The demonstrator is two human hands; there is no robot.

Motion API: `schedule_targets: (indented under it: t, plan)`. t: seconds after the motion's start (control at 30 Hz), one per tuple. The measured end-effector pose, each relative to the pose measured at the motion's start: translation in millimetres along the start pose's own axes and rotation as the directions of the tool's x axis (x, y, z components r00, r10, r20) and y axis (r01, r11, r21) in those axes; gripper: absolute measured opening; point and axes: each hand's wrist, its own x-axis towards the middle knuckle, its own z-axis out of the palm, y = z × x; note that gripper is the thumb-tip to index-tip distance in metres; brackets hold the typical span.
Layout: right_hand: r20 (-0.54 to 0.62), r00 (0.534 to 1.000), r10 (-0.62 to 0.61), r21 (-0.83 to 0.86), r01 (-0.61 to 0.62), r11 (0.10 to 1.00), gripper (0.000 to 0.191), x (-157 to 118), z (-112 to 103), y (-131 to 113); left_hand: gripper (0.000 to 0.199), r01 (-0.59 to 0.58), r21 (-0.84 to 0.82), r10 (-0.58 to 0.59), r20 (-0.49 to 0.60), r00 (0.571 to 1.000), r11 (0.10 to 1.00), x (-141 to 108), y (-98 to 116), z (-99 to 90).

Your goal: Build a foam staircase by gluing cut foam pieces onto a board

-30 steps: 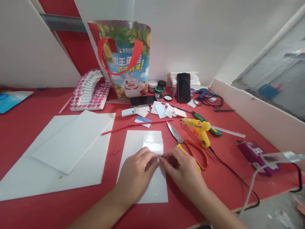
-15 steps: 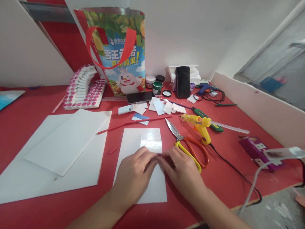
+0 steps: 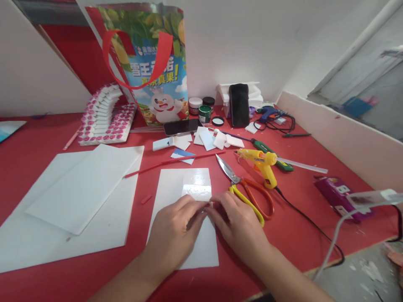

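Observation:
Over a white board (image 3: 170, 188) on the red table, my left hand (image 3: 179, 228) and my right hand (image 3: 237, 222) meet fingertip to fingertip. Both are closed in a pinch on a tiny item, partly red and partly white, too small and covered to name. A clear, shiny rectangle (image 3: 197, 191) lies on the board just beyond the fingers. Scissors (image 3: 242, 184) with yellow and orange handles rest close to my right hand. A short red piece (image 3: 146, 199) lies left of the board, and a long thin red stick (image 3: 176, 161) crosses behind it.
A yellow glue gun (image 3: 266, 167) with its cord lies to the right, near a purple box (image 3: 340, 197). Larger white boards (image 3: 85, 188) are stacked left. Behind stand a colourful bag (image 3: 157, 63), paint jars (image 3: 204, 113) and a black phone (image 3: 239, 105).
The view has shifted slightly, so most things sit a little further left. My hands stay pinched together, and a bit of white now shows between the fingertips.

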Motion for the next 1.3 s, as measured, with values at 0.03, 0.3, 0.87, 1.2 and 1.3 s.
schedule_targets:
  t: [0.03,0.3,0.87,1.2,1.3]
  plan:
    - [0.014,1.000,-0.009,0.003,0.009,1.000,0.008,0,-1,0,0.017,0.005,-0.002,-0.005,0.005,1.000,1.000,0,0,-0.2]
    - [0.077,0.984,0.158,0.355,-0.176,0.918,0.005,2,-7,-7,0.021,-0.004,-0.210,0.007,0.012,1.000,0.978,2,6,-8.8]
    - [0.197,0.954,0.224,-0.589,-0.067,0.805,0.021,9,-48,30,0.026,0.466,-0.816,-0.422,0.309,0.852,0.343,13,7,-22.7]
    - [0.361,0.911,0.201,0.023,-0.224,0.974,0.039,7,-68,19,0.028,0.418,-0.874,-0.417,0.293,0.860,0.247,17,5,-27.0]
    - [0.335,0.940,0.072,0.190,-0.142,0.972,0.035,5,-72,4,0.023,0.400,-0.882,-0.419,0.275,0.865,0.249,16,1,-24.4]
